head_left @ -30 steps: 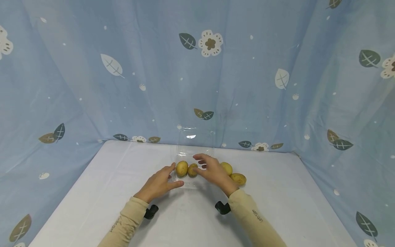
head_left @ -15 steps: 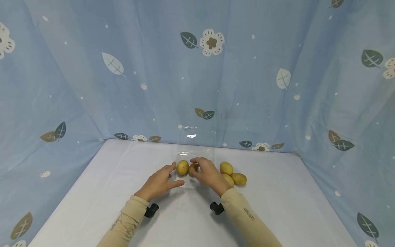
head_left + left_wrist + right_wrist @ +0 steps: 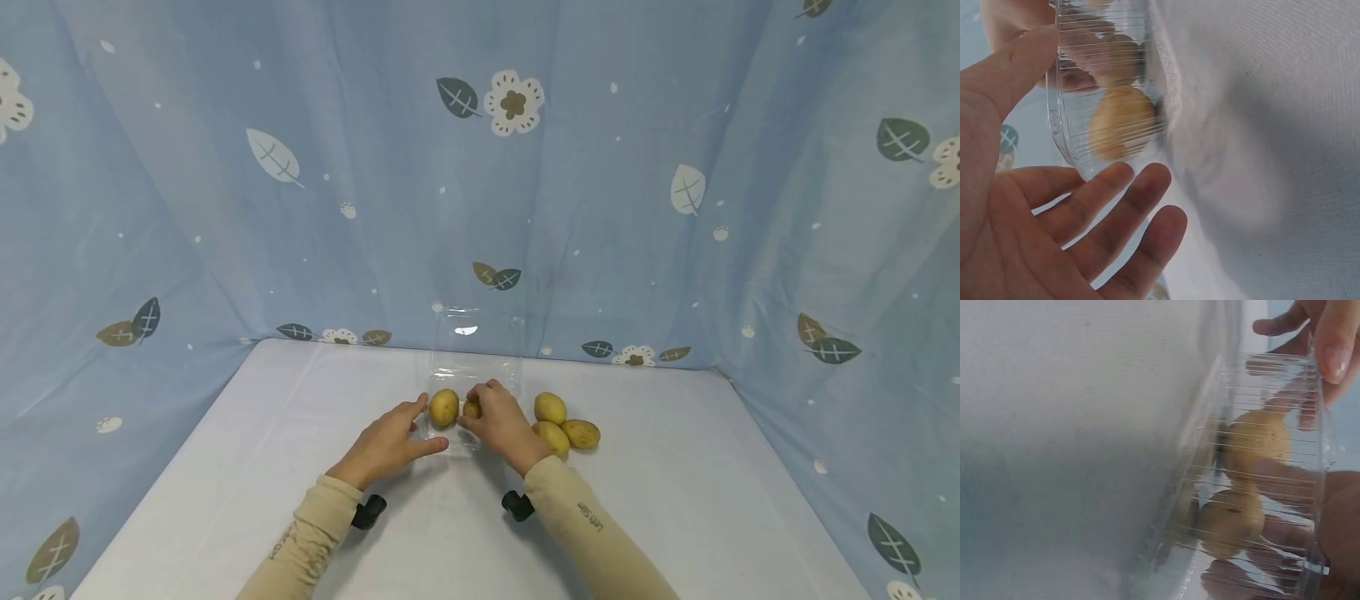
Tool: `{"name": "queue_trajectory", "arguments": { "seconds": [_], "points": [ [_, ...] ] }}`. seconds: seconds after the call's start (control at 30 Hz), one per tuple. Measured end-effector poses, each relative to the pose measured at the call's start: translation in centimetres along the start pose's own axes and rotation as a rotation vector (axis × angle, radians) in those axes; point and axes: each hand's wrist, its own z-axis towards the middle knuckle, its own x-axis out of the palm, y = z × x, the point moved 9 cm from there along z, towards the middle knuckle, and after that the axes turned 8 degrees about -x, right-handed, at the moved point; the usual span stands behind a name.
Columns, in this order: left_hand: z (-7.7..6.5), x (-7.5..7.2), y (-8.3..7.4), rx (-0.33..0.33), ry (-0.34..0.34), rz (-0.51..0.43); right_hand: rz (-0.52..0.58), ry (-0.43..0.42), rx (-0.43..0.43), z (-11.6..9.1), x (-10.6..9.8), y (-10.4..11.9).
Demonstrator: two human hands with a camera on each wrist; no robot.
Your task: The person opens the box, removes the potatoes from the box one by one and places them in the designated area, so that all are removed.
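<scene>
Two potatoes (image 3: pixel 444 408) occupy the clear box (image 3: pixel 462 445); right hand (image 3: pixel 504 423) grips the three-o'clock potato (image 3: pixel 471 408), left hand (image 3: pixel 386 446) fingers apart (early release could cause rolling).

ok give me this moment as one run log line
left hand: beside clear container | right hand: holds potato inside it | also inside: second potato | table, right of container: three potatoes

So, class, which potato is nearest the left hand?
The left potato in the clear container; its neighbour inside is at the right hand, and three others lie outside.
</scene>
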Motion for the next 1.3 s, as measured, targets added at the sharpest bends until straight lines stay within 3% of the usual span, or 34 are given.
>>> {"name": "queue_trajectory", "arguments": {
  "seconds": [0.3,1.3],
  "points": [
    [0.04,-0.06,0.11,0.002,-0.009,0.004,-0.066,-0.028,0.010,-0.12,-0.39,0.05],
    [0.03,-0.22,-0.05,0.009,-0.012,0.018,-0.055,0.066,0.020,-0.72,0.09,-0.61]
  ]
}}
